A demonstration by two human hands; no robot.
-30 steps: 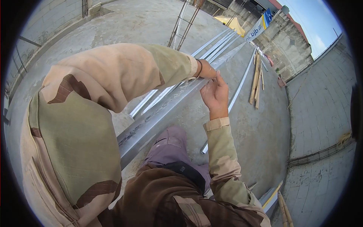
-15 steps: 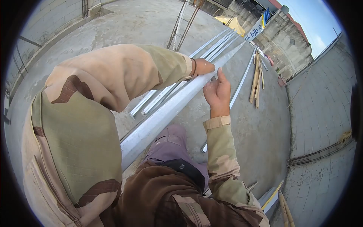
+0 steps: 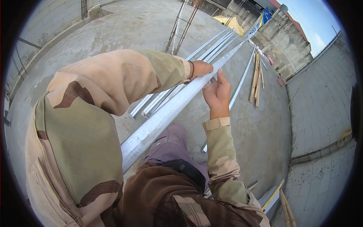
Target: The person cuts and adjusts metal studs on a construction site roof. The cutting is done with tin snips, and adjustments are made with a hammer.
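A long silvery metal profile (image 3: 160,119) runs diagonally from beside my body at the lower left toward the far end of the floor. My left hand (image 3: 202,69) is closed over its left edge, the fingers partly hidden by the wrist and the metal. On the opposite edge, my right hand (image 3: 218,94) grips with the thumb up along the side. Its other fingers curl under the profile, mostly out of sight. The near end of the profile is hidden behind my left sleeve (image 3: 81,140).
Several metal profiles (image 3: 151,102) lie on the concrete floor beyond my left forearm. To the right are another profile (image 3: 242,81) and wooden strips (image 3: 255,81). A rebar column (image 3: 181,28) stands ahead. A block wall (image 3: 321,102) borders the right, with a banner (image 3: 257,28) at the back.
The profile has turned slightly about its length, so the dark strip along its left edge no longer shows. My left elbow has dropped a little. Both hands keep nearly the same place.
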